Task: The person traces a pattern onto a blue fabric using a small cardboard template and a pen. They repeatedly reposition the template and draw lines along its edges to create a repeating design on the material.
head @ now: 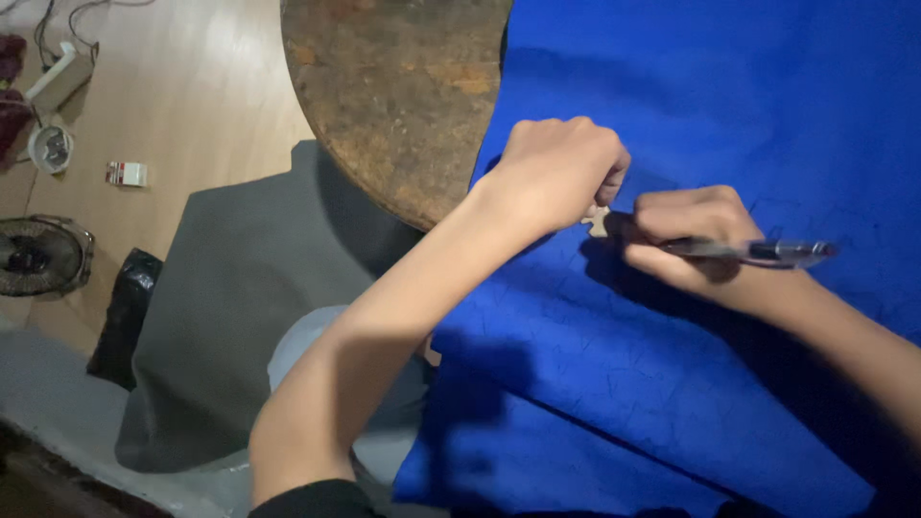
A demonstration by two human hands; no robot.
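Round, worn brown tabletop [398, 96] at top centre, its right part under the cloth. Below it, a grey mat [240, 307] spread over a pale wooden floor [192, 86]. At the far left edge, a small round fan [38, 254], lying near a crumpled black bag [125, 317]. Higher up, a white power strip [59, 79] with dark cables, a small round white object [50, 147] and a little white box [127, 174], well apart from the mat.
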